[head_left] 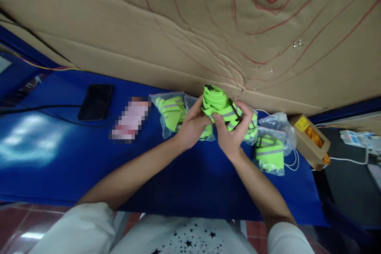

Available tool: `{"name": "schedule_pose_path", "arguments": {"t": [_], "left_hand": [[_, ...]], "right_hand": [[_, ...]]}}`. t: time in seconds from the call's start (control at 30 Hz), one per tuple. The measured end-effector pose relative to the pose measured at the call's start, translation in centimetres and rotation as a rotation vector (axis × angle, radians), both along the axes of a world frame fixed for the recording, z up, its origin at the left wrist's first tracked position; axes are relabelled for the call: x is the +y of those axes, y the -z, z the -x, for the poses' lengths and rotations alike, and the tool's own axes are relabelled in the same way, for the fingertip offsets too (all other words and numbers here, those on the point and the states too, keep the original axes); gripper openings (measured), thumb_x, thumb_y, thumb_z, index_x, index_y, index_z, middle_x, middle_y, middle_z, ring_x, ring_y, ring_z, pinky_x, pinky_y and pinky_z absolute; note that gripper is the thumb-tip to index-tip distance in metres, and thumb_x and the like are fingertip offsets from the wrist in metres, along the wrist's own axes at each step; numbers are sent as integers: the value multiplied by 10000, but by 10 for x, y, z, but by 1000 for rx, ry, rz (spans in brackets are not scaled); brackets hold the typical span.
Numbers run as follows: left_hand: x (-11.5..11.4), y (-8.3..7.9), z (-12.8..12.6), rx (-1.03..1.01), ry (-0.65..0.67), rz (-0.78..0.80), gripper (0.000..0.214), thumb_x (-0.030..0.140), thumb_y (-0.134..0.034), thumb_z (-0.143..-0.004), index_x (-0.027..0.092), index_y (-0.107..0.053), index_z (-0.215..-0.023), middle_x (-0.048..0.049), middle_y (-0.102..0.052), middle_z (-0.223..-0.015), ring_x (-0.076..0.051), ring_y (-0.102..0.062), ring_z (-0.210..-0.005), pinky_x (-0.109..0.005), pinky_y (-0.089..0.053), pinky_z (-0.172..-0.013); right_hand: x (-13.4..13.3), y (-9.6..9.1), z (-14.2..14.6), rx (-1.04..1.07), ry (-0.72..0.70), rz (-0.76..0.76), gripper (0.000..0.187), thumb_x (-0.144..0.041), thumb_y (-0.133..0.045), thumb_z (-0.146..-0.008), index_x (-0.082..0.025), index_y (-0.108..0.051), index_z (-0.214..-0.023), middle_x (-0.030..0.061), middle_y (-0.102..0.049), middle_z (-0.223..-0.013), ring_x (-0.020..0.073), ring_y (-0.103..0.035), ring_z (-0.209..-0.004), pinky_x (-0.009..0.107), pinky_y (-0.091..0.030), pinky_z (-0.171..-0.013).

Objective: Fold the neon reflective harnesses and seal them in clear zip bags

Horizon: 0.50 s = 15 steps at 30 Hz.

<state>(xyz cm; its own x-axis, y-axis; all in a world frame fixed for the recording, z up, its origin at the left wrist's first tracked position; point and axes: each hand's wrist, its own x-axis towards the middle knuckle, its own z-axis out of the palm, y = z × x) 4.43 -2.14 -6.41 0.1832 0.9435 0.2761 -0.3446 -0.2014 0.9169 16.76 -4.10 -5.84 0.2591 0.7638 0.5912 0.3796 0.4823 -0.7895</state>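
Between my two hands is a rolled bundle of neon-green reflective strap (216, 101), with grey stripes and black buckles. My left hand (194, 125) is closed around its left side. From the right, my right hand (233, 129) grips it, thumb on the front and fingers along the far side. Behind and below the hands lie clear plastic bags of similar green straps: a left bag (171, 113) and a right bag (269, 152). More bagged straps near the bundle are partly hidden by my hands.
A black phone (95, 102) with a cable and a pixelated pinkish item (131, 121) lie on the blue table (89, 166). At the right stands a cardboard box (311, 141) with orange contents, beside a crumpled clear bag (278, 127). A cardboard panel (119, 27) rises behind.
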Motion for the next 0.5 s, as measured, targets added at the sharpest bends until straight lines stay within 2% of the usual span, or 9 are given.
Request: {"name": "schedule_pose_path", "arguments": {"t": [0.03, 0.1, 0.17, 0.23, 0.33, 0.4, 0.47, 0.5], "left_hand": [[-2, -3, -1, -86, 77, 35, 509, 503, -621, -924, 245, -545, -1357, -99, -670, -1284, -276, -653, -1194, -437, -538, -1019], [-3, -5, -2, -174, 115, 26, 647, 619, -677, -857, 254, -528, -1370, -107, -648, -1336, -300, -638, -1240, -444, -541, -1031], [-3, -4, -3, -153, 25, -30, 775, 679, -763, -761, 254, -519, -1361, -116, -631, -1361, -308, -630, -1256, -438, -539, -1043], [-4, 0, -4, -82, -101, -72, 810, 656, -824, -709, 246, -516, -1337, -117, -651, -1319, -295, -653, -1212, -427, -548, -1030], [-4, 3, -4, 29, -233, -88, 686, 578, -821, -764, 229, -532, -1279, -101, -692, -1212, -263, -695, -1099, -416, -578, -975], [-2, 5, -1, 105, -269, -111, 587, 549, -760, -841, 227, -532, -1276, -102, -693, -1204, -255, -698, -1080, -423, -583, -966], [3, 7, 4, 199, -267, -169, 549, 554, -662, -918, 233, -508, -1336, -125, -660, -1287, -271, -656, -1196, -463, -532, -1061], [6, 7, 7, 260, -258, -210, 568, 564, -629, -936, 237, -487, -1378, -139, -617, -1369, -287, -591, -1307, -489, -462, -1143]], "right_hand": [[0, 2, 3, 76, -5, 53, 475, -446, -760, -831, -223, -548, -1193, 87, -617, -1189, 251, -633, -1153, 438, -527, -1042], [-1, 3, 9, 287, -54, 193, 486, -490, -708, -867, -244, -531, -1248, 71, -628, -1213, 234, -635, -1167, 433, -521, -1053], [-2, 1, 14, 497, -149, 325, 527, -524, -674, -887, -274, -501, -1318, 51, -654, -1217, 221, -646, -1175, 428, -524, -1052], [-3, -2, 19, 657, -246, 405, 584, -535, -692, -871, -296, -483, -1362, 40, -679, -1221, 222, -657, -1182, 429, -531, -1048], [-6, -7, 23, 810, -383, 471, 605, -531, -719, -858, -310, -497, -1377, 35, -698, -1251, 223, -664, -1202, 416, -545, -1038], [-7, -9, 23, 855, -452, 515, 595, -541, -708, -870, -318, -499, -1381, 30, -704, -1260, 219, -664, -1215, 406, -554, -1027], [-7, -10, 21, 841, -479, 536, 606, -527, -714, -871, -324, -476, -1390, 28, -705, -1261, 216, -669, -1212, 403, -562, -1020], [-7, -9, 20, 817, -471, 526, 627, -515, -728, -861, -324, -460, -1394, 31, -702, -1264, 216, -674, -1205, 405, -565, -1019]]}}
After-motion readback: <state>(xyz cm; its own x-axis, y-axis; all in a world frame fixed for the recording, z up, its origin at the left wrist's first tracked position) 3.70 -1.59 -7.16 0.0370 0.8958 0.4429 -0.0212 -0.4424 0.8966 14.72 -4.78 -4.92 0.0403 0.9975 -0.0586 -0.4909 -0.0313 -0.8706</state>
